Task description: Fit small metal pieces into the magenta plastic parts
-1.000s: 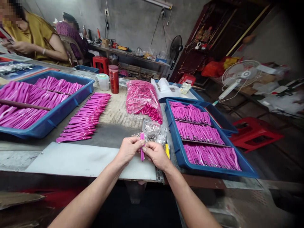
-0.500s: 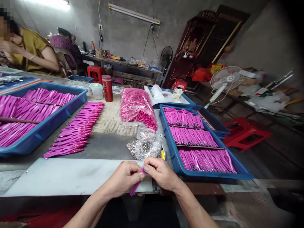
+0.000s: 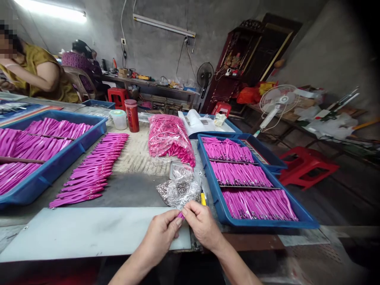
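My left hand [image 3: 165,233] pinches a slim purple piece [image 3: 181,215], mostly hidden by my fingers. My right hand [image 3: 202,222] is closed at the piece's upper end, fingertips touching it; whether a small metal part is also there I cannot tell. Just beyond my hands lies an open clear bag [image 3: 183,192] of small metal parts. A yellow-handled tool [image 3: 203,198] rests beside my right hand. A pale board [image 3: 89,229] lies under and left of my hands. Behind the board, similar purple pieces [image 3: 92,168] with pink tips lie in a row.
Blue trays of purple pieces stand at the left [image 3: 56,168] and right [image 3: 218,202]. A clear bag of pink parts [image 3: 170,138], a red jar [image 3: 132,116] and a lidded tub [image 3: 118,120] are farther back. Another person [image 3: 38,73] sits at the far left.
My left hand has turned and closed further over the purple piece, whose lower end no longer shows. Both hands stay together at nearly the same spot. The view has shifted slightly.
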